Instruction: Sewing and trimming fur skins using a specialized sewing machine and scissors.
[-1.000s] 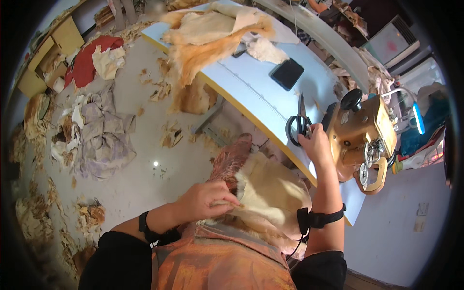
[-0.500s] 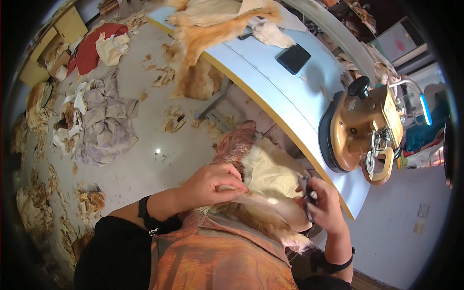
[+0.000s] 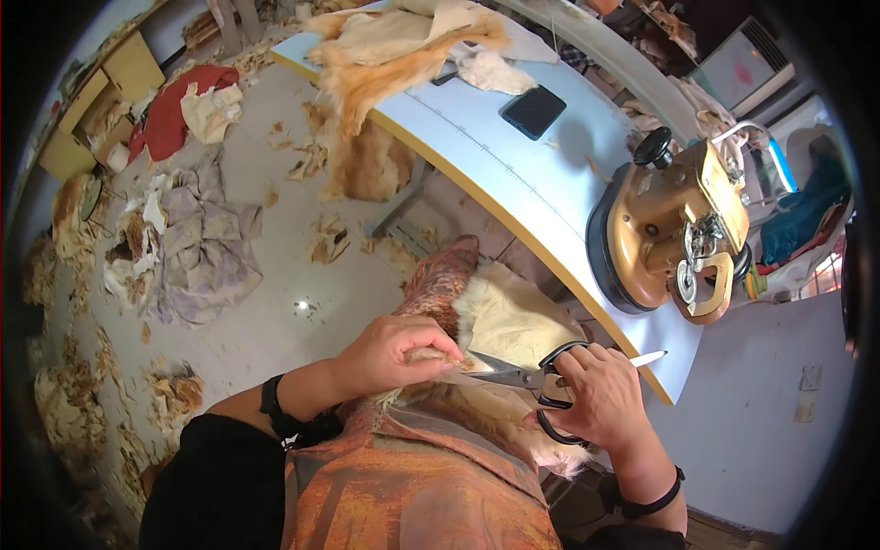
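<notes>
Over my lap lies a pale fur pelt (image 3: 513, 316), skin side up, with tan fur along its near edge. My left hand (image 3: 403, 353) is closed in a pinch on the pelt's edge, and a tuft of fur shows between its fingers. In my right hand (image 3: 600, 394) is a pair of scissors (image 3: 524, 377) with black handles. Their blades are parted and point left, the tips close to my left fingertips at the pelt's edge. A white pointed stick-like thing (image 3: 649, 358) juts out to the right from behind my right hand; its kind is unclear.
A gold-coloured sewing machine (image 3: 665, 229) stands on the blue table (image 3: 486, 156), whose yellow edge curves past my right hand. A black phone (image 3: 533, 112) and tan pelts (image 3: 394, 55) lie farther back. Fur scraps (image 3: 174, 394) and crumpled cloth (image 3: 206, 243) litter the floor at left.
The scissors, earlier bunched and blurred in my right hand, now point left with blades apart, near my left hand. My left hand keeps its pinch. The whole view has shifted slightly.
</notes>
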`<action>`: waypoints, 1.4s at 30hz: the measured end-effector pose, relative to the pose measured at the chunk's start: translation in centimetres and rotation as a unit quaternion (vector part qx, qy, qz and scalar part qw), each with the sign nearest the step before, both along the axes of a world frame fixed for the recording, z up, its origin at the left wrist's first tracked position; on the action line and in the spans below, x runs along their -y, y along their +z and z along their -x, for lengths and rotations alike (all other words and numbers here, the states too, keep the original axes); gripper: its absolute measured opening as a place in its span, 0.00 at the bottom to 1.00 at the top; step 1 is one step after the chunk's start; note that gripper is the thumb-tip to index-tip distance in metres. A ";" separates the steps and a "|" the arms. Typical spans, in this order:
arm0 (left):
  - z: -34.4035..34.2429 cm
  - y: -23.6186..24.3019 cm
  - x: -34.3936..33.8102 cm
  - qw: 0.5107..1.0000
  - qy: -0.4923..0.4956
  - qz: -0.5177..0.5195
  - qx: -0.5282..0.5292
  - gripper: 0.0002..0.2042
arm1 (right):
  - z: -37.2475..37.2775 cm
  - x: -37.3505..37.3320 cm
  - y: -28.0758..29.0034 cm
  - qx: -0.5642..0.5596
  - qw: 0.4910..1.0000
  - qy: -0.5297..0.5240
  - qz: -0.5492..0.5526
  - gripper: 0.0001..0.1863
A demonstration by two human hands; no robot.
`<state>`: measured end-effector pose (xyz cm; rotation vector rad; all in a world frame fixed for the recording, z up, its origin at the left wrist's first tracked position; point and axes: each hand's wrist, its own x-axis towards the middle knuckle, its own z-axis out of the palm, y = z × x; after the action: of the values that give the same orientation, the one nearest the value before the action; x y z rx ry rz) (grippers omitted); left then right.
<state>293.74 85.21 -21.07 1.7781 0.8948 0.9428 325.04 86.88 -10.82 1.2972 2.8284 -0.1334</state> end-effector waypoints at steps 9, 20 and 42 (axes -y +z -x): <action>0.3 0.0 0.1 0.999 0.003 0.038 0.004 0.09 | -0.7 0.2 -0.9 0.024 1.000 0.014 0.002 0.32; 0.8 -0.9 -0.1 0.998 -0.023 -0.010 -0.050 0.12 | -0.9 0.4 -1.3 -0.003 0.999 0.036 -0.036 0.32; 0.5 -2.1 -0.2 0.994 -0.074 0.074 0.023 0.10 | -0.2 0.8 -3.7 -0.046 0.995 0.063 -0.057 0.34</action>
<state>293.27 85.38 -23.19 1.6646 0.7717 0.7990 325.23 86.08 -14.49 1.1549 3.0278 -0.0286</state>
